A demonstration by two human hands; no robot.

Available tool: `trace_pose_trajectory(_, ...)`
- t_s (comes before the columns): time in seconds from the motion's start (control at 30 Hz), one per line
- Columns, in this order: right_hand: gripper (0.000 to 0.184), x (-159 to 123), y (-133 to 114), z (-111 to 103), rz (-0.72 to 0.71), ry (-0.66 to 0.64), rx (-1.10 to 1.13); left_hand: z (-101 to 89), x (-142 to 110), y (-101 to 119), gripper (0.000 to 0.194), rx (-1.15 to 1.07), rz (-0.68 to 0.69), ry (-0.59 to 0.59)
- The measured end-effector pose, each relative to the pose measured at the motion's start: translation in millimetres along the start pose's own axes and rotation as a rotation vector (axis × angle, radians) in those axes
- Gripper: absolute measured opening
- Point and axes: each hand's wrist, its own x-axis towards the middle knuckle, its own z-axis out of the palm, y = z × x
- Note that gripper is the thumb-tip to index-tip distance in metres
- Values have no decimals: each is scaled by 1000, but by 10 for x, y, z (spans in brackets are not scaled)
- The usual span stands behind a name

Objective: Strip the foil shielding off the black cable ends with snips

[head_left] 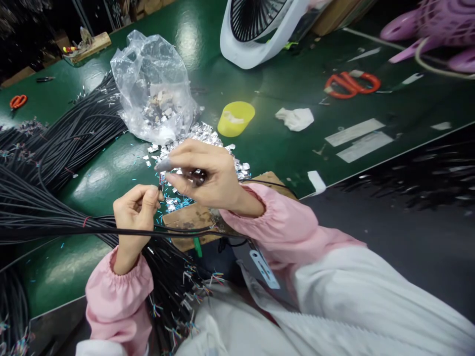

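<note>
My left hand is closed in a pinch on the end of a thin black cable that runs off to the left. My right hand hovers just right of it, fingers curled; its thumb and forefinger pinch a small silver foil piece, and a small dark object sits in the palm. Below both hands lies a pile of silver foil scraps on the green table. Both wrists wear pink sleeves.
A big bundle of black cables covers the left side, with stripped coloured ends near my lap. A clear plastic bag of scraps, a yellow cup, a white fan, orange scissors, crumpled tissue and labels lie beyond.
</note>
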Motion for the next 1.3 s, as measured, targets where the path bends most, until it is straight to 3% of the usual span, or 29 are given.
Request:
trace_pose_trajectory(0.3,14,-3,42,15,22,25,-33,1,8,-9,36,-9,-11,28)
trace_pose_trajectory(0.6,10,-34,38,21,-72,-3,-99,54,4,-13,26,-49,35,158)
trace_pose_trajectory(0.7,9,-29,20,28,26,15,-18,43,5,-18,27,-74,36,159)
trace_pose_trajectory(0.8,7,-22,-18,28,209,55,105,37,9,-19,24,-81,53,154)
trace_pose_trajectory(0.93,14,-11,-56,24,386,2,328,45,10,-4,20,-69,104,153)
trace_pose_trajectory(1.17,20,1,-47,24,507,-18,477,45,-11,-18,12,-22,147,150)
trace_pose_trajectory(1.3,20,2,-55,13,493,-15,467,45,-21,-38,9,44,204,183)
